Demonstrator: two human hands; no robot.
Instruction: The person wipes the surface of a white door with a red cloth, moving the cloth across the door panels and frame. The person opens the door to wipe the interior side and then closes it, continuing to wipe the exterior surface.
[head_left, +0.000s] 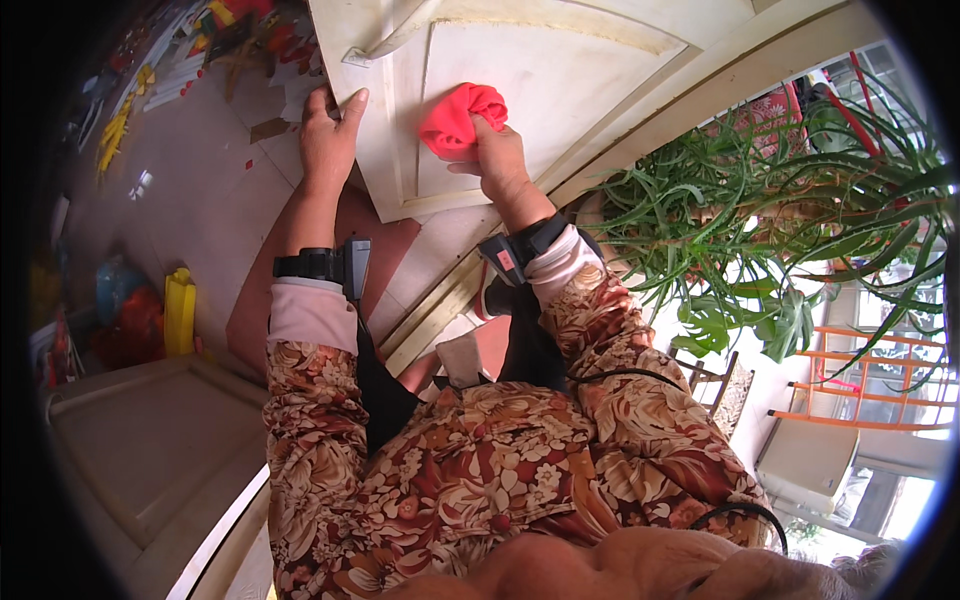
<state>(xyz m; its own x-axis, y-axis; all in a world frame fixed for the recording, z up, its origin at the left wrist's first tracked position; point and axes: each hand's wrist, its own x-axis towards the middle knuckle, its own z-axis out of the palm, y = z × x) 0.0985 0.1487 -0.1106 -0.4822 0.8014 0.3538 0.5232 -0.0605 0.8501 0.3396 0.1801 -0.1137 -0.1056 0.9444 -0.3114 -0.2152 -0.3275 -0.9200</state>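
A white panelled door (547, 90) stands before me, with a pale curved handle (397, 34) near its edge. My left hand (330, 135) grips the door's edge below the handle, thumb on the face and fingers around the far side. In my right hand (499, 154) is a bunched red cloth (459, 124), pressed against the door's recessed panel. The cloth hides part of the fingers. Both wrists wear black straps with small devices.
Spiky green potted plants (720, 202) crowd the right side, with an orange metal rack (862, 382) beyond. A second door leaf (157, 450) is at lower left. Yellow and red items lie on the tiled floor (202, 195). A wooden threshold (439, 300) runs below me.
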